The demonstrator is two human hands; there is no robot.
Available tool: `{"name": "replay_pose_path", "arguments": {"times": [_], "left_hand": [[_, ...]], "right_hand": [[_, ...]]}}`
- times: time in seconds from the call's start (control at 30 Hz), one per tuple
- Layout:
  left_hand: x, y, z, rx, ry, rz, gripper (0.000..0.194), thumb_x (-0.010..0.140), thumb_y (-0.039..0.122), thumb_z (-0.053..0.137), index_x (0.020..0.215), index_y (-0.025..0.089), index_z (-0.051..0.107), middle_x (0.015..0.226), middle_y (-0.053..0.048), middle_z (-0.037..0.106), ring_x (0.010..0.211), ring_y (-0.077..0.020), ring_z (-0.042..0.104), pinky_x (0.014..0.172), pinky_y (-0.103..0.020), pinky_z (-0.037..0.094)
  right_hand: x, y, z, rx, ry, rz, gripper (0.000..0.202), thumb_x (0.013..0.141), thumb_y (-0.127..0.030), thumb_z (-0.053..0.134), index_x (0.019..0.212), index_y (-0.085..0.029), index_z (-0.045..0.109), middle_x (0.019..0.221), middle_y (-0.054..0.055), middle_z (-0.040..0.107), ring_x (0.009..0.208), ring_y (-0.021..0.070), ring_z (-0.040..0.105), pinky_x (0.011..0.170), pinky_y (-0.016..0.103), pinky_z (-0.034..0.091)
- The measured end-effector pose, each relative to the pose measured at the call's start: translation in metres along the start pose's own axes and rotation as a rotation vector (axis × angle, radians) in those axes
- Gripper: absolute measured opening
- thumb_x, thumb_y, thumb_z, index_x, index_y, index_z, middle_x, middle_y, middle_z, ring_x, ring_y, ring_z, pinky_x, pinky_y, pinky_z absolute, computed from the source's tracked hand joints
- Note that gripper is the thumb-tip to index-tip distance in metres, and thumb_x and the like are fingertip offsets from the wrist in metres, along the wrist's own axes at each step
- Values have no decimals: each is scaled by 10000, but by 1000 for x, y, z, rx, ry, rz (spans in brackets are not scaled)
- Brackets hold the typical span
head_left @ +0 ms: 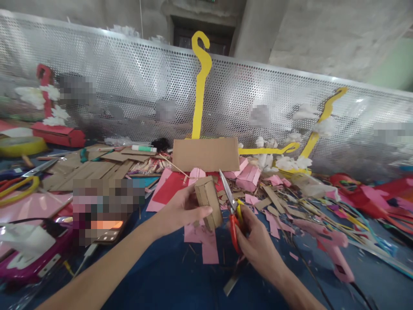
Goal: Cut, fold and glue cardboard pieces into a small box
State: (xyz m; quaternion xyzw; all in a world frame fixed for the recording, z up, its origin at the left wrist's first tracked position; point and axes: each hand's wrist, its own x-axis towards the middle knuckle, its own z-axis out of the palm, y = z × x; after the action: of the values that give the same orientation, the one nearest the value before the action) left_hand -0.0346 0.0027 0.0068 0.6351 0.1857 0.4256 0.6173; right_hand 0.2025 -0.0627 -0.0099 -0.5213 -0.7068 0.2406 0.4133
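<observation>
Between the thumb and fingers of my left hand point(185, 211) is a small cardboard box point(208, 200), held tilted above the blue table. My right hand point(254, 234) grips a pair of scissors point(232, 202) with red and yellow handles; the blades point up and away, close to the box's right side and apart from it. Pink paper point(206, 247) lies beneath the box. Just beyond my hands stands a larger cardboard piece point(206, 155), with a tall yellow hooked strip point(200, 94) rising behind it.
A pink glue gun point(329, 245) lies at the right with its cable. Cardboard scraps point(93, 172) and a phone point(111, 226) are on the left, near a purple power strip point(41, 254). Paper and stick scraps cover the right side. A perforated metal screen point(135, 94) stands behind.
</observation>
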Motion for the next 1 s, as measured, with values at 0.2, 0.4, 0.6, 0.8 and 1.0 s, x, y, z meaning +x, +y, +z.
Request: {"name": "replay_pose_path", "arguments": {"times": [0.2,0.4,0.6,0.8,1.0], "left_hand": [[0,3,0,-7,-4,16,584,865,285,791,1399,218,565,1256,-131,714,1195,-323,672,1050,-537,530],[-1,5,1,8,-40,0,646,861,287,795,1449,217,536,1294,-141,708,1220,-329,664,1053,-541,532],[-2,4,2,15,-35,3,567,869,291,794,1385,216,570,1257,-125,727,1165,-301,689,1016,-496,553],[-2,4,2,70,-23,5,563,861,291,789,1376,201,581,1253,-131,739,1154,-312,698,998,-499,560],[-1,3,1,77,-2,14,604,857,292,789,1411,217,560,1245,-121,737,1150,-305,699,1009,-499,559]], "right_hand": [[-4,-7,1,-169,-14,-17,436,816,-299,725,1187,-211,512,1073,58,689,911,218,666,822,307,544],[-3,-10,2,-163,-66,-12,372,836,-239,673,1168,-219,506,931,8,674,784,184,630,725,284,527],[-5,-13,0,-173,-109,-36,232,909,-288,617,1104,-217,515,875,10,668,729,182,585,663,289,480],[-6,-10,0,-237,-102,-104,122,988,-324,530,1054,-221,531,814,7,656,686,180,560,637,296,453],[-4,-8,1,-195,-104,-70,103,968,-293,523,1034,-214,533,747,-10,624,626,162,517,581,278,410]]}}
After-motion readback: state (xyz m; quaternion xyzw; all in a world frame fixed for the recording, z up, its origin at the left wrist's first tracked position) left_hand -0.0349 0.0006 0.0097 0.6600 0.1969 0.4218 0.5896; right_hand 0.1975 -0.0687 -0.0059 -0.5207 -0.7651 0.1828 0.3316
